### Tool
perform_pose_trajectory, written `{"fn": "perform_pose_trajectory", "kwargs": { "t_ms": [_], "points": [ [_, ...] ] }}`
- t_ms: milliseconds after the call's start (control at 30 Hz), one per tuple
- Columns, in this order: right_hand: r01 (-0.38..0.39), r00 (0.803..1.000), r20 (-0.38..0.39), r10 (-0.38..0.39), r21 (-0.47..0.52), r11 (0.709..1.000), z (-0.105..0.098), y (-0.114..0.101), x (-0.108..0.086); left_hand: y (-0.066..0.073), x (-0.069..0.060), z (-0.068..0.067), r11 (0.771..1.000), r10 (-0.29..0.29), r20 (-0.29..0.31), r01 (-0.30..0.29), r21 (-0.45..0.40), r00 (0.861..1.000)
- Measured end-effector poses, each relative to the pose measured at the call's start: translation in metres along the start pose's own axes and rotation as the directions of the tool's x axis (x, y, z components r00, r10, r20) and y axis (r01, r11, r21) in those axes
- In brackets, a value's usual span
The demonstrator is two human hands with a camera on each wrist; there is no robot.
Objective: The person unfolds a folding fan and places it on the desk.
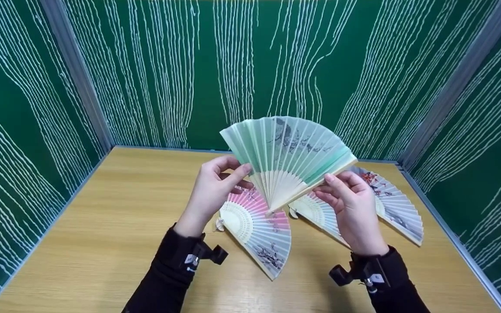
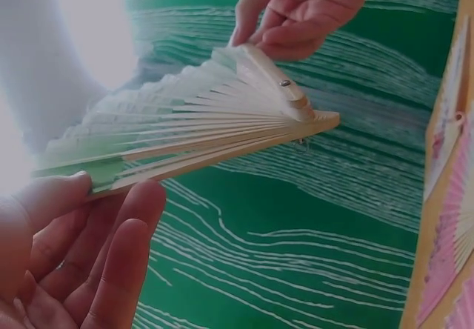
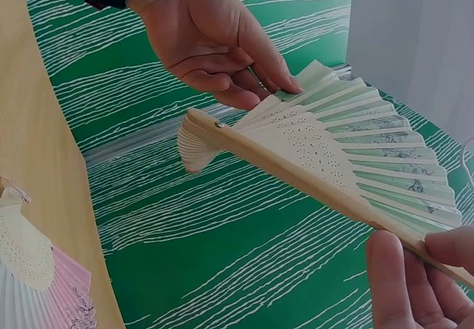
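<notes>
A green folding fan (image 1: 294, 152) with a dark blossom print is spread wide and held up above the table by both hands. My left hand (image 1: 215, 187) pinches its left edge between thumb and fingers. The right hand (image 1: 352, 204) pinches the wooden guard stick on the right edge. In the right wrist view the pale pierced ribs (image 3: 304, 140) and the metal rivet show near the narrow end. Below the held fan, a pink and white folding fan (image 1: 272, 239) lies spread on the table, partly covered by the green one.
On the wooden table (image 1: 137, 208), a pale blue fan (image 1: 315, 208) lies partly behind the right hand. Farther right is a grey-white fan (image 1: 396, 204) with red flowers. Green panels (image 1: 207, 78) with wavy white lines enclose the back and sides.
</notes>
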State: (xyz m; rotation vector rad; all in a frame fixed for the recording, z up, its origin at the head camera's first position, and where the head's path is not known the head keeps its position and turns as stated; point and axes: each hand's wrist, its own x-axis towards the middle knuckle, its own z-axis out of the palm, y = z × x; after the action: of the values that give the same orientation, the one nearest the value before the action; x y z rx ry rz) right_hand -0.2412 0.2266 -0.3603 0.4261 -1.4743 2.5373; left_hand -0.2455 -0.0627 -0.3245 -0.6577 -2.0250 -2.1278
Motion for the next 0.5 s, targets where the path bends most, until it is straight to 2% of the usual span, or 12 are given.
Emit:
{"fn": "perform_pose_trajectory", "kwargs": {
  "t_ms": [133,367,500],
  "points": [
    [0.007,1.000,-0.012,-0.007,0.010,1.000,-0.001,0.000,0.001,0.005,-0.001,0.001,1.000,-0.011,-0.025,0.011,-0.001,1.000],
    [0.020,0.999,-0.038,-0.019,0.024,1.000,-0.001,0.001,0.003,-0.018,0.007,-0.004,0.999,-0.018,-0.064,0.016,-0.035,0.998],
    [0.024,0.998,-0.051,-0.022,0.032,0.999,-0.002,0.000,0.003,-0.022,0.008,-0.005,0.999,-0.003,-0.080,0.000,-0.038,0.997]
  ]
}}
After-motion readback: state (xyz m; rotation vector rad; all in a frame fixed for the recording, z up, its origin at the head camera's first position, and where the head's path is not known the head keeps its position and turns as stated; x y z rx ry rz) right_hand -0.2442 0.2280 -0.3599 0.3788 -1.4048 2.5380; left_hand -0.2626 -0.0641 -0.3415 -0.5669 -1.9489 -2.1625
